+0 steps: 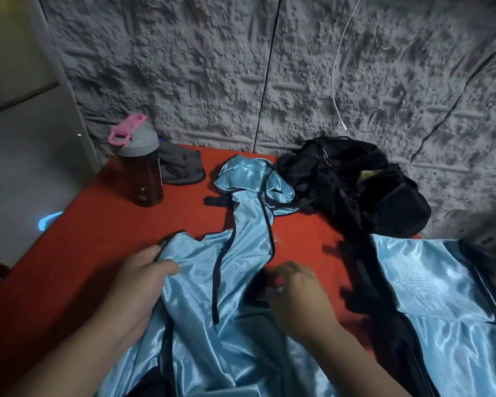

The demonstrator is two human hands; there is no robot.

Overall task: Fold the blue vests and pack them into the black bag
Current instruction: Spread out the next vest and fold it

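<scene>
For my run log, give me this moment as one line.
stage: spreading vest | left hand: pressing blue vest flat | right hand: curled at vest edge, grip unclear | black bag: rear of red table

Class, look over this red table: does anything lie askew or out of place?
Yes. One blue vest sits bunched in a heap beside the black bag, its dark trim twisted, rather than flat or folded. The bag slumps open against the wall. Nothing looks spilled.

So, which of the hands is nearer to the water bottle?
The left. The left hand rests on the blue vest, below the water bottle. The right hand is farther over, toward the black bag.
</scene>
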